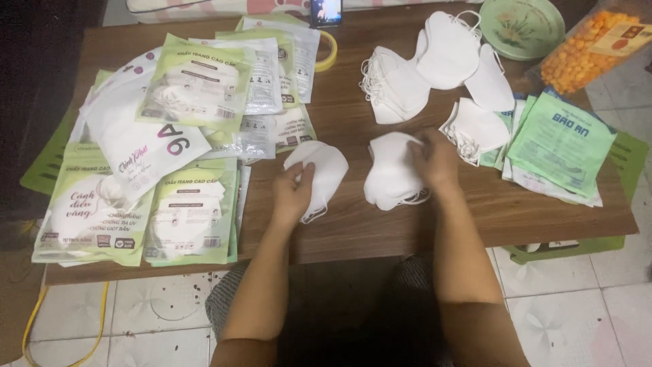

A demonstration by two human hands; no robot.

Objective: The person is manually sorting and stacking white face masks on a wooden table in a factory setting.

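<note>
The left hand (293, 194) has its grip pinched on one white mask (318, 170) lying flat on the desk (353, 228); best to keep it flat and square. At three o'clock the right hand (435, 160) rests, fingers curled, clamped on a stack (390, 173) (ear loops trailing). Both forearms reach straight in.

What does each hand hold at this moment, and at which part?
The left hand grips a white mask at its lower left edge. The right hand rests on a mask stack, at its upper right.
</note>
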